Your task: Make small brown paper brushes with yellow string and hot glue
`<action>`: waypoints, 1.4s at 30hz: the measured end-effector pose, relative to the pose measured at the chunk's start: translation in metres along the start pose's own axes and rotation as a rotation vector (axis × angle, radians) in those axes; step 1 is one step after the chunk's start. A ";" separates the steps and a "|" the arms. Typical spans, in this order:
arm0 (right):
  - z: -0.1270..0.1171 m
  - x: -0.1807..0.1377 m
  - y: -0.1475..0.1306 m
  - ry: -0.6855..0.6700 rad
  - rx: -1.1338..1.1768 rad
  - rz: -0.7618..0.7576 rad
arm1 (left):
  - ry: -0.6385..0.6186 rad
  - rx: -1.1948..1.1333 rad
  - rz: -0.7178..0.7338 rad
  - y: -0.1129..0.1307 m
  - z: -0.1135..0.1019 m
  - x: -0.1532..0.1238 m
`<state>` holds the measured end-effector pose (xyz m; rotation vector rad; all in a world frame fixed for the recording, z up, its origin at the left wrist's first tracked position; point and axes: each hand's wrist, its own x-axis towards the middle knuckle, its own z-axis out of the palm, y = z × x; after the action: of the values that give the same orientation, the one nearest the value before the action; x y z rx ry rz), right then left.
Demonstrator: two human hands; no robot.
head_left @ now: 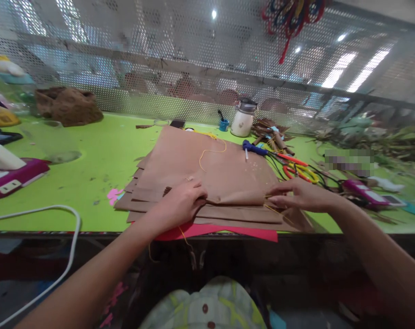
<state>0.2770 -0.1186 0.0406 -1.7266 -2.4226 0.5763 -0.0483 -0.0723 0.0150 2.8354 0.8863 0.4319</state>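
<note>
A stack of brown paper sheets (207, 169) lies on the green table (101, 155), over a red sheet (228, 232) at the near edge. My left hand (182, 201) is closed on the front left edge of the top brown sheet, fingers curled over it. My right hand (298, 195) pinches the front right edge of the same sheet, fingers pressed together. The sheet's near edge is folded or lifted between the two hands. A thin yellow string (210, 148) trails across the paper.
A blue glue gun (253, 147), red and yellow scissors (298, 168), a white jar (242, 119) and brown scraps lie behind and right. A pink device (13, 176) and white cable (56, 237) sit left. A perforated metal screen (194, 59) backs the table.
</note>
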 end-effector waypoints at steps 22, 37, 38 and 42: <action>0.068 0.051 -0.084 0.272 -0.062 -0.288 | 0.030 -0.035 0.005 -0.004 0.008 -0.002; 0.048 0.031 -0.065 0.174 -0.016 -0.185 | -0.016 0.005 -0.001 -0.001 0.001 0.002; 0.048 0.026 -0.058 0.190 -0.009 -0.174 | -0.015 0.005 0.003 -0.001 0.001 0.002; 0.050 0.005 -0.029 0.228 -0.078 -0.084 | -0.019 0.015 0.005 -0.003 0.002 0.003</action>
<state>0.2343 -0.1337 0.0040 -1.6105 -2.3702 0.2624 -0.0469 -0.0680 0.0134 2.8505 0.8833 0.3998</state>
